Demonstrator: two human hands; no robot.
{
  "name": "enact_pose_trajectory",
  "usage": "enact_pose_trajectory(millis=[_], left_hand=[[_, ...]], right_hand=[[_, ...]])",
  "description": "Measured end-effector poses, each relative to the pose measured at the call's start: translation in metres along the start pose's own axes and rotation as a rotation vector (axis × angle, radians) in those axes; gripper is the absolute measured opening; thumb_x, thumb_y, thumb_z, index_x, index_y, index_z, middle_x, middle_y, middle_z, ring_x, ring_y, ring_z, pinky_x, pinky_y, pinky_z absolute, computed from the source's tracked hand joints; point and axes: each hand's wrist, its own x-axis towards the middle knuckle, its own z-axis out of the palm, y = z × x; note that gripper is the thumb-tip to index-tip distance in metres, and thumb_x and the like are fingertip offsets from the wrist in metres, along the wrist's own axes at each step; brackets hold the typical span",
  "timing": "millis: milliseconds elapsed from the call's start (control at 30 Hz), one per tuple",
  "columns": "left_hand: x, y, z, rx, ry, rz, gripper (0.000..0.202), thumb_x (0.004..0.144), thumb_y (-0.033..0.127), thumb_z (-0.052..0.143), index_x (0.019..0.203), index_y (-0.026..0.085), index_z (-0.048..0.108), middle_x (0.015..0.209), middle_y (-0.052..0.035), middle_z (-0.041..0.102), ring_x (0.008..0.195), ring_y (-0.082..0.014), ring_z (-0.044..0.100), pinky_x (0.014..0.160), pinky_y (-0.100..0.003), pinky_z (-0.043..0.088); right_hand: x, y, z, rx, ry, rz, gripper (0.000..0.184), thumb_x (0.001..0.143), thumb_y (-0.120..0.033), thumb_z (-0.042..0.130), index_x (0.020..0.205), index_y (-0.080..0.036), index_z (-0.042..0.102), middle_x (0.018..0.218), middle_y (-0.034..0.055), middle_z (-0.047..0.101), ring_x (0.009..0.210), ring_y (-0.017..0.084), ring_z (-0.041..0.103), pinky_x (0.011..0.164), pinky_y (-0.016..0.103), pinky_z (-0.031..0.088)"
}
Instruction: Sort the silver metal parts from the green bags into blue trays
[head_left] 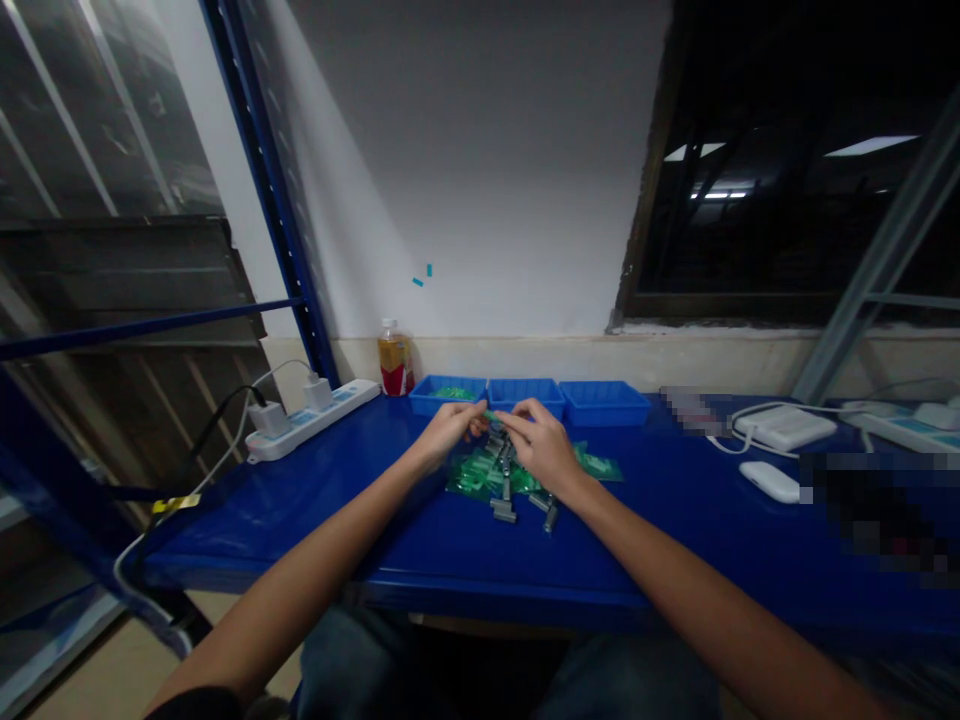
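My left hand (448, 430) and my right hand (541, 446) meet above the blue tabletop (420, 545). Their fingertips pinch a small green piece (490, 415), partly covered by the fingers, so its exact kind cannot be made out. Below them lies a loose pile of short grey metal-looking pieces (504, 510), mixed with shiny green plastic pieces or packets (470, 476). My right hand hides part of this pile; more green plastic (600, 466) shows to its right.
Along the back stand a left blue tray (424, 407) with small green pieces, a middle one (556, 402) and a right one (607, 412). A drink bottle (394, 360) and a power strip (330, 417) are left. White chargers (784, 427), a white case (770, 482) and cables lie right.
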Motion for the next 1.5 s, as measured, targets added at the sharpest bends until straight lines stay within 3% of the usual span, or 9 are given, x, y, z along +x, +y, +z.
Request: enact_pose_trajectory(millis=[233, 400, 567, 733, 833, 1000, 1100, 1300, 1500], left_hand=[[0.029, -0.011, -0.038, -0.034, 0.210, -0.116, 0.033, 0.068, 0.046, 0.063, 0.065, 0.014, 0.057, 0.056, -0.0004, 0.055, 0.043, -0.0075, 0.041, 0.043, -0.021, 0.030], [0.052, -0.033, -0.066, 0.037, 0.362, -0.184, 0.036, 0.069, 0.049, 0.063, 0.061, 0.015, 0.053, 0.043, 0.0060, 0.039, 0.037, -0.0062, 0.031, 0.041, -0.021, 0.023], [0.051, -0.041, -0.065, 0.166, 0.391, -0.190, 0.040, 0.074, 0.053, 0.056, 0.072, 0.014, 0.060, 0.051, 0.0016, 0.050, 0.040, -0.0100, 0.038, 0.044, -0.024, 0.025], [0.036, -0.035, -0.054, 0.307, 0.436, -0.088, 0.044, 0.074, 0.050, 0.060, 0.102, 0.016, 0.058, 0.059, 0.0009, 0.057, 0.059, -0.0186, 0.054, 0.056, -0.026, 0.034], [0.026, -0.034, -0.043, 0.417, 0.346, 0.017, 0.041, 0.079, 0.047, 0.057, 0.107, 0.018, 0.054, 0.060, 0.0021, 0.056, 0.059, -0.0185, 0.054, 0.058, -0.026, 0.035], [0.014, -0.031, -0.022, 0.609, 0.024, 0.191, 0.029, 0.087, 0.040, 0.049, 0.105, 0.018, 0.055, 0.063, 0.0013, 0.057, 0.057, -0.0164, 0.054, 0.057, -0.025, 0.034], [0.010, -0.026, -0.016, 0.641, -0.047, 0.233, 0.026, 0.089, 0.037, 0.045, 0.103, 0.018, 0.057, 0.063, 0.0014, 0.057, 0.057, -0.0155, 0.054, 0.057, -0.024, 0.034], [0.007, -0.014, -0.021, 0.645, -0.031, 0.215, 0.026, 0.091, 0.035, 0.041, 0.091, 0.017, 0.060, 0.061, 0.0011, 0.057, 0.056, -0.0146, 0.052, 0.055, -0.023, 0.033], [0.000, -0.015, -0.013, 0.662, -0.232, 0.262, 0.025, 0.090, 0.029, 0.043, 0.081, 0.016, 0.062, 0.070, -0.0010, 0.063, 0.062, -0.0134, 0.056, 0.057, -0.021, 0.036]], right_hand=[[0.005, -0.001, 0.006, -0.032, 0.026, 0.021, 0.030, 0.086, -0.019, 0.050, 0.113, -0.023, 0.064, 0.108, 0.0114, 0.050, 0.098, 0.023, 0.052, 0.083, 0.038, 0.049], [0.004, 0.001, 0.006, -0.009, -0.016, 0.052, 0.021, 0.086, -0.022, 0.053, 0.100, -0.019, 0.068, 0.099, 0.0107, 0.053, 0.096, 0.023, 0.052, 0.084, 0.037, 0.046], [0.005, -0.001, 0.006, 0.034, -0.167, 0.055, 0.017, 0.088, -0.022, 0.052, 0.093, -0.019, 0.067, 0.081, 0.0061, 0.060, 0.085, 0.021, 0.051, 0.078, 0.036, 0.044], [0.003, -0.012, 0.001, 0.087, -0.266, 0.023, 0.017, 0.087, -0.025, 0.054, 0.098, -0.019, 0.066, 0.087, 0.0066, 0.063, 0.090, 0.021, 0.052, 0.083, 0.037, 0.042], [-0.001, -0.019, -0.002, 0.079, -0.393, 0.000, 0.034, 0.083, -0.035, 0.060, 0.112, -0.018, 0.060, 0.099, 0.0092, 0.062, 0.103, 0.024, 0.049, 0.092, 0.041, 0.040], [-0.003, -0.021, 0.000, 0.050, -0.533, -0.011, 0.059, 0.076, -0.042, 0.066, 0.127, -0.018, 0.048, 0.117, 0.0136, 0.055, 0.115, 0.029, 0.043, 0.096, 0.047, 0.036], [-0.001, -0.019, 0.004, 0.094, -0.507, 0.005, 0.057, 0.076, -0.037, 0.068, 0.125, -0.019, 0.047, 0.113, 0.0116, 0.055, 0.110, 0.028, 0.045, 0.093, 0.046, 0.037], [0.000, -0.018, 0.006, 0.281, -0.401, 0.101, 0.058, 0.075, -0.024, 0.069, 0.126, -0.021, 0.042, 0.104, 0.0070, 0.051, 0.096, 0.021, 0.050, 0.085, 0.037, 0.042], [-0.005, -0.015, 0.009, 0.277, -0.338, 0.092, 0.030, 0.079, -0.012, 0.058, 0.107, -0.021, 0.052, 0.084, 0.0015, 0.051, 0.082, 0.018, 0.051, 0.077, 0.033, 0.041]])
